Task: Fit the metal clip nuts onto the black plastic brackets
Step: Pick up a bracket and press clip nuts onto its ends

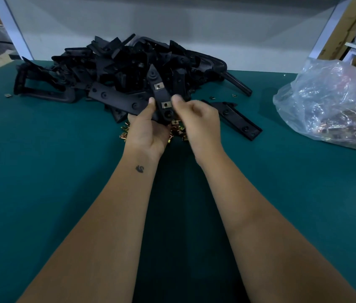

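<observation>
left hand grips a bracket already bearing two nuts; blurred right hand, fingers curled, perhaps empty, next needs another nut.

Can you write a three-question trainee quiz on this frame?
1. True or false: the held bracket already carries two clip nuts.
2. Which hand grips the bracket from below? A) left hand B) right hand C) neither
3. Fill in: the loose clip nuts lie on the table beneath the ____.

Key: 1 true: upper nut, lower nut. 2 A. 3 hands.
</observation>
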`<state>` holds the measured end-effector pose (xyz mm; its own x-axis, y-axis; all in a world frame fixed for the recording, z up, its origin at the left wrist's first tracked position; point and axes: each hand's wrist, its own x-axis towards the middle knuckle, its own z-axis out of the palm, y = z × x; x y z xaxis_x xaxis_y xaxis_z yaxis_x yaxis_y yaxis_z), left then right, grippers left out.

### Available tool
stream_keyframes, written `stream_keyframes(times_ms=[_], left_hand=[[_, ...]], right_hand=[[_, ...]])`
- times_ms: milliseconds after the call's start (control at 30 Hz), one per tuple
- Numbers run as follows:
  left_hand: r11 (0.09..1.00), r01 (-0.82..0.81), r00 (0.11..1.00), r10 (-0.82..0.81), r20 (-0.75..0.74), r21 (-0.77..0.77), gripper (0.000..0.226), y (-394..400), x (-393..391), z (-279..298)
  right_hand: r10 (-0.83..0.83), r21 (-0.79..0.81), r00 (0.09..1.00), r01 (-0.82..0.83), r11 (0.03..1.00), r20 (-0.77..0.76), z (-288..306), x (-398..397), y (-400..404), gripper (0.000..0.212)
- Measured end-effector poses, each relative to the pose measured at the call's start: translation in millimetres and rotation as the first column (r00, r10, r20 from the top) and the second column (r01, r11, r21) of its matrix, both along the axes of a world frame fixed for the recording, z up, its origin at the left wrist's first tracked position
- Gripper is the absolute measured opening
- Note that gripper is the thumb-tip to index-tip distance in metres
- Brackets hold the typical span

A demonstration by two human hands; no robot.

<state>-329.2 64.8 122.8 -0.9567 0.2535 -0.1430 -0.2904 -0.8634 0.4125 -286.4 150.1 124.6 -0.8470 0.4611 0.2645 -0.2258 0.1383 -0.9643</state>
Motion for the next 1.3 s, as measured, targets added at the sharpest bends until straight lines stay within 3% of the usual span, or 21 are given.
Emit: stream_keyframes(times_ms=[67, 133, 233, 400, 467, 533, 700, 833, 967, 1200, 1300], left_hand=[[1.000, 0.000, 1.000, 0.001, 0.025, -0.017, 0.050, -0.8, -0.4, 0.0], [0.999, -0.032, 0.999, 0.033, 0.030, -0.043, 0.050, 0.7, 0.7, -1.4], [0.995, -0.067, 0.997, 0.069, 0.025, -0.076, 0.045, 2.0, 0.9, -2.1], [0.985, -0.090, 0.994, 0.079, -0.076, -0.147, 0.048, 6.1, 3.1, -2.4], [0.978, -0.105, 0.989, 0.085, -0.117, -0.178, 0.054, 7.0, 4.2, -1.3], [0.971, -0.094, 0.986, 0.061, -0.154, -0.220, 0.045, 7.4, 3.8, -2.1], [0.973, -0.005, 0.996, -0.015, -0.087, -0.232, 0.041, 5.3, 3.9, 2.4], [0.979, 0.049, 0.996, -0.062, -0.059, -0.196, 0.022, 0.6, 9.2, 4.2], [0.995, 0.071, 0.997, -0.074, -0.037, -0.068, 0.039, -3.0, 16.8, 7.1], [0.989, 0.103, 0.994, -0.107, -0.027, -0.108, 0.031, -2.7, 16.4, 5.7], [0.988, 0.115, 0.993, -0.118, -0.030, -0.099, 0.029, -4.6, 17.3, 7.4]], right_hand=[[-0.045, 0.286, 0.999, 0.043, 0.957, -0.002, -4.0, 1.4, -7.9, 0.034], [-0.146, 0.527, 0.989, 0.140, 0.838, -0.030, -5.1, 1.3, -12.4, 0.038], [-0.258, 0.717, 0.957, 0.271, 0.643, -0.131, -2.3, 1.5, -15.7, 0.041], [-0.313, 0.757, 0.923, 0.366, 0.542, -0.222, -2.6, 2.8, -15.8, 0.036], [-0.303, 0.759, 0.927, 0.358, 0.543, -0.220, -1.6, 3.1, -14.2, 0.035], [-0.271, 0.763, 0.940, 0.327, 0.558, -0.206, -1.1, 3.7, -11.6, 0.031], [-0.202, 0.768, 0.960, 0.277, 0.578, -0.195, -0.2, 3.9, -11.6, 0.028], [-0.187, 0.747, 0.956, 0.293, 0.597, -0.226, -1.1, 1.1, -20.8, 0.027], [-0.268, 0.675, 0.912, 0.411, 0.613, -0.311, -2.5, 3.0, -26.9, 0.031], [-0.254, 0.742, 0.880, 0.475, 0.474, -0.401, 2.9, 1.9, -31.1, 0.021], [-0.234, 0.732, 0.912, 0.410, 0.544, -0.336, 1.5, 3.0, -26.8, 0.025]])
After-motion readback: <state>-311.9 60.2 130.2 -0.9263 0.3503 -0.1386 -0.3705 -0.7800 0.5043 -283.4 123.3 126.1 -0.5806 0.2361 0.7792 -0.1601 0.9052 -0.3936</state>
